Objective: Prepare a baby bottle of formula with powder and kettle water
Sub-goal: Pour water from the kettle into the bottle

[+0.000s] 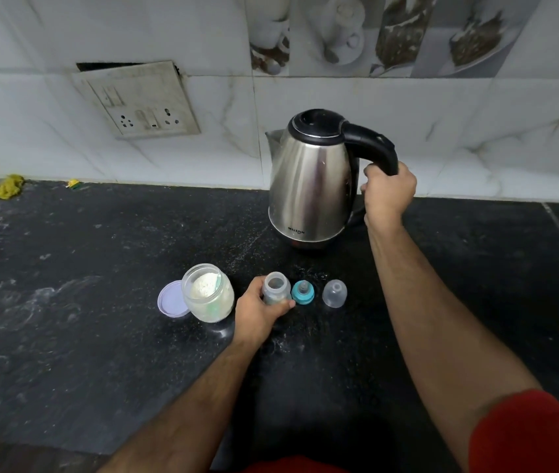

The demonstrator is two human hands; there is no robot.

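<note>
A steel kettle (310, 186) with a black lid and handle stands on the dark counter (100, 268) near the wall. My right hand (388, 194) grips the lower part of its handle. A small open baby bottle (275, 287) stands upright in front, and my left hand (257, 312) holds it round its side. Right of the bottle lie a teal teat ring (303, 292) and a clear cap (335, 293). To the bottle's left stands an open glass jar (207, 291) of white powder, its lilac lid (170, 298) beside it.
A switch and socket plate (138, 100) hangs on the tiled wall at the back left. A yellow cloth (8, 186) and a small yellow scrap (74, 184) lie at the counter's far left edge by the wall. The counter's left part looks wet and smeared.
</note>
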